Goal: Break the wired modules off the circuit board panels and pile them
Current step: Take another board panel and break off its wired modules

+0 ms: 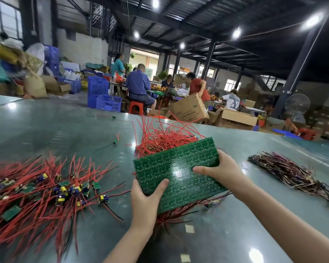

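Gripping one panel (pixel 178 171), two hands (left hand (pixel 146 198), right hand (pixel 216 169)).

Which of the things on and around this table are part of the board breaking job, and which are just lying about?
Part of the job:
- green circuit board panel, gripped by the left hand and right hand
- pile of broken-off wired modules
- red-wired heap behind the panel

Just lying about:
- dark wire bundle
- blue crates
- cardboard box
- standing fan
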Available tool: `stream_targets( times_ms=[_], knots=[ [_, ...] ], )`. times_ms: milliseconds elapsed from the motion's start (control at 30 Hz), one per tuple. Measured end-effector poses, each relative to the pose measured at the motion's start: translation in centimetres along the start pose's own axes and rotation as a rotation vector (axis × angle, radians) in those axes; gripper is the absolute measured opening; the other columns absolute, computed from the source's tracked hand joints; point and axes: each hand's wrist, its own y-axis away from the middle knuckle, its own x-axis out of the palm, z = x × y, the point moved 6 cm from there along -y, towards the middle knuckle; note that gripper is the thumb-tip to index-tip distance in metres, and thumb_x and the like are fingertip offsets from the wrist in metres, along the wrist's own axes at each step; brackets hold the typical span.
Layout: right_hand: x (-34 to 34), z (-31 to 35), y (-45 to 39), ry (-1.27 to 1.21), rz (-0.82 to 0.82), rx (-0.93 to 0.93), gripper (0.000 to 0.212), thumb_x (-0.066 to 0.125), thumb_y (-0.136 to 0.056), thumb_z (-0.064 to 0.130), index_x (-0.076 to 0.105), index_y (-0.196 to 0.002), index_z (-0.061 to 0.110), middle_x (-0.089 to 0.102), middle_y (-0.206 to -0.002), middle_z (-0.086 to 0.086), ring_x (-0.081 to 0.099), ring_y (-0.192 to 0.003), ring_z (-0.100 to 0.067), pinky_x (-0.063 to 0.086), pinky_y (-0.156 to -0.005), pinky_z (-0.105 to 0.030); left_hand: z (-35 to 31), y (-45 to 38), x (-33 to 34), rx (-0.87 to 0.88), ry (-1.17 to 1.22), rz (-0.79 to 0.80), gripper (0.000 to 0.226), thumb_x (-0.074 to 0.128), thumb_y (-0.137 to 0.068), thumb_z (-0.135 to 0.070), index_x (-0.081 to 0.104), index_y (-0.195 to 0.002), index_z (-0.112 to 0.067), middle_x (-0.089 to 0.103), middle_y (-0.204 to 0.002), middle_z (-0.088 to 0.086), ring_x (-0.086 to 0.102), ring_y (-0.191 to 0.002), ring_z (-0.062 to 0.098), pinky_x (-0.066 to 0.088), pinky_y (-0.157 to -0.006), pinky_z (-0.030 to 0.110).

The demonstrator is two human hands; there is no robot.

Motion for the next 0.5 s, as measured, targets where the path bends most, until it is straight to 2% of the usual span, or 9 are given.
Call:
stream_targets(
  times_ms=[67,133,167,233,333,433,500],
  knots=[
    [0.2,-0.3,0.1,-0.012,-0.037,0.003,0.042,0.088,-0.053,0.033,0.061,-0.085,0.027,0.071,-0.083,0.012,0.067,-0.08,-0.009,0.054,-0.079,-0.036,-0.2,0.0,-0.2,0.03,-0.049,-0.014,0.053,0.077,-0.056,-0.05,0.053,-0.1,-0.036,0.063,-0.102,-0.02,0.057,-0.097,-0.01,0.041,-0.086,0.014],
    [0.4,-0.5,0.3,-0.05,-0.068,0.003,0.046,0.088,-0.05,0.033,0.061,-0.086,0.027,0.071,-0.084,0.011,0.067,-0.08,-0.011,0.055,-0.078,-0.038,-0.6,0.0,-0.3,0.063,-0.097,-0.034,0.048,0.077,-0.058,-0.048,0.051,-0.097,-0.039,0.06,-0.099,-0.023,0.054,-0.092,-0.02,0.038,-0.078,0.001],
    [0.4,-0.5,0.4,-0.051,-0.094,0.001,0.049,0.089,-0.048,0.034,0.06,-0.086,0.027,0.07,-0.085,0.012,0.067,-0.081,-0.01,0.055,-0.076,-0.036,-0.6,0.0,-0.4,0.077,-0.108,-0.045,0.046,0.077,-0.059,-0.046,0.051,-0.097,-0.039,0.06,-0.098,-0.024,0.053,-0.089,-0.022,0.039,-0.074,-0.001],
    [0.6,-0.5,0.7,-0.038,-0.15,-0.016,0.049,0.089,-0.048,0.036,0.057,-0.085,0.03,0.068,-0.083,0.016,0.064,-0.078,-0.002,0.052,-0.068,-0.027,-0.5,-0.1,-0.6,0.102,-0.115,-0.072,0.044,0.08,-0.063,-0.037,0.054,-0.099,-0.034,0.064,-0.097,-0.02,0.058,-0.086,-0.018,0.043,-0.073,0.002],
    [0.9,-0.4,1.2,-0.025,-0.245,-0.045,0.046,0.09,-0.049,0.032,0.054,-0.078,0.033,0.063,-0.071,0.022,0.058,-0.063,0.014,0.041,-0.049,-0.007,-0.6,-0.2,-1.0,0.165,-0.143,-0.125,0.044,0.082,-0.066,-0.022,0.056,-0.101,-0.027,0.066,-0.095,-0.018,0.06,-0.084,-0.015,0.042,-0.071,0.0],
    [1.1,-0.4,1.6,-0.016,-0.297,-0.047,0.046,0.09,-0.05,0.031,0.052,-0.076,0.034,0.061,-0.069,0.021,0.054,-0.063,0.02,0.039,-0.047,-0.005,-0.5,-0.4,-1.1,0.166,-0.138,-0.14,0.052,0.083,-0.067,-0.02,0.057,-0.111,-0.02,0.068,-0.101,-0.012,0.064,-0.091,-0.003,0.047,-0.083,0.016],
    [1.1,-0.4,1.8,-0.01,-0.314,-0.047,0.046,0.089,-0.05,0.033,0.051,-0.076,0.034,0.061,-0.069,0.022,0.054,-0.065,0.02,0.039,-0.047,-0.009,-0.4,-0.5,-1.2,0.159,-0.136,-0.151,0.052,0.083,-0.067,-0.017,0.057,-0.112,-0.017,0.069,-0.101,-0.007,0.065,-0.092,0.004,0.048,-0.083,0.022]
  ],
)
